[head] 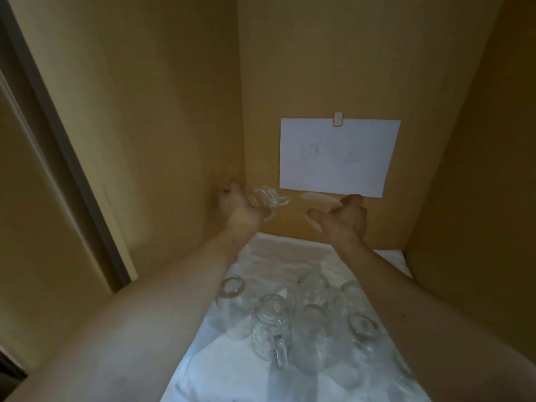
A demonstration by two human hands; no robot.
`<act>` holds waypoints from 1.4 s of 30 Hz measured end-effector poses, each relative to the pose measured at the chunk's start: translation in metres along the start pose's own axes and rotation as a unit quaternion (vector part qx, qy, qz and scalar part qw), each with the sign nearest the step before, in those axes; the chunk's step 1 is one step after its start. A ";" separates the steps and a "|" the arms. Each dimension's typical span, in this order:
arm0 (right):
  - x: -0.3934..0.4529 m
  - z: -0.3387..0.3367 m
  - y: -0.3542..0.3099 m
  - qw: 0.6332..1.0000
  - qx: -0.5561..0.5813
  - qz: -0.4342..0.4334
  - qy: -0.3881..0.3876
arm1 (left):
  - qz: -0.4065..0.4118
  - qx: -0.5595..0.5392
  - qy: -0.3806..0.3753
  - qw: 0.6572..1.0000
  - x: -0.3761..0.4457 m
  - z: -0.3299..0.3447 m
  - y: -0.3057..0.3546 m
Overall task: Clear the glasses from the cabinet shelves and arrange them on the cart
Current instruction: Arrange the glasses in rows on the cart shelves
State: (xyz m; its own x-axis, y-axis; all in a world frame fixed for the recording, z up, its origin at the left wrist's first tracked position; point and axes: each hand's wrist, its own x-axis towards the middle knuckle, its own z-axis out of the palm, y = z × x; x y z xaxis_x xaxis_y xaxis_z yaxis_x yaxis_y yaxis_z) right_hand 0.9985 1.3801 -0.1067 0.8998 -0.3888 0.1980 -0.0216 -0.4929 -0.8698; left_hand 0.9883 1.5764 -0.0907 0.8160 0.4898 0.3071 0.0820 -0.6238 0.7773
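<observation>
Both my arms reach deep into a wooden cabinet. My left hand (237,203) grips a clear glass mug (268,198) near the back left corner, held above the shelf. My right hand (343,217) curls around another clear glass (317,203), tilted, just below a paper sheet on the back wall. Several clear glasses (293,323) stand upside down in a cluster on the white cloth (269,256) that covers the shelf, between my forearms. One of them is a handled mug (271,329). The cart is out of view.
A white paper sheet (338,156) is clipped to the cabinet's back wall. Wooden side walls (145,126) close in on the left and right. A dark door frame (58,146) runs along the left edge.
</observation>
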 end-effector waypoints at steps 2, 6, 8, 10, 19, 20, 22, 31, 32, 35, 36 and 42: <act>-0.003 -0.009 0.000 0.997 0.070 0.035 0.014 | 0.014 -0.061 0.036 0.997 -0.010 -0.004 0.006; -0.011 -0.026 -0.008 0.969 0.207 0.131 0.005 | -0.020 -0.134 0.080 0.987 -0.031 -0.015 0.027; -0.015 -0.032 -0.012 0.941 0.292 0.168 -0.031 | -0.048 -0.183 0.090 0.978 -0.039 -0.021 0.038; -0.020 -0.038 -0.014 0.912 0.360 0.179 -0.082 | -0.060 -0.233 0.094 0.966 -0.045 -0.027 0.046; -0.054 -0.075 -0.018 0.849 0.476 0.154 -0.169 | -0.067 -0.382 0.054 0.920 -0.066 -0.051 0.063; -0.058 -0.079 -0.019 0.847 0.480 0.147 -0.173 | -0.073 -0.407 0.042 0.910 -0.068 -0.053 0.064; -0.067 -0.087 -0.023 0.854 0.475 0.133 -0.166 | -0.089 -0.457 0.007 0.885 -0.073 -0.059 0.068; -0.136 -0.109 -0.045 0.890 0.423 0.081 -0.151 | -0.072 -0.524 -0.171 0.831 -0.100 -0.111 0.071; -0.147 -0.110 -0.045 0.884 0.435 0.078 -0.151 | -0.074 -0.535 -0.188 0.820 -0.105 -0.115 0.069; -0.181 -0.113 -0.039 0.872 0.469 0.076 -0.123 | -0.094 -0.563 -0.258 0.780 -0.123 -0.127 0.061; -0.193 -0.117 -0.035 0.874 0.468 0.083 -0.102 | -0.107 -0.569 -0.290 0.762 -0.129 -0.129 0.057; -0.263 -0.149 -0.009 0.881 0.459 0.110 0.012 | -0.125 -0.555 -0.450 0.688 -0.186 -0.131 0.041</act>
State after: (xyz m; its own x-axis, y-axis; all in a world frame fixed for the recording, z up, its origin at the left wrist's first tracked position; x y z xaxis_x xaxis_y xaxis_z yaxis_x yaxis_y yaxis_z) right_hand 0.6971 1.3707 -0.0839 0.9080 -0.4185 -0.0207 0.1782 0.4304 -0.8849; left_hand 0.7652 1.5397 -0.0441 0.9204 -0.3909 0.0107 0.2049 0.5054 0.8382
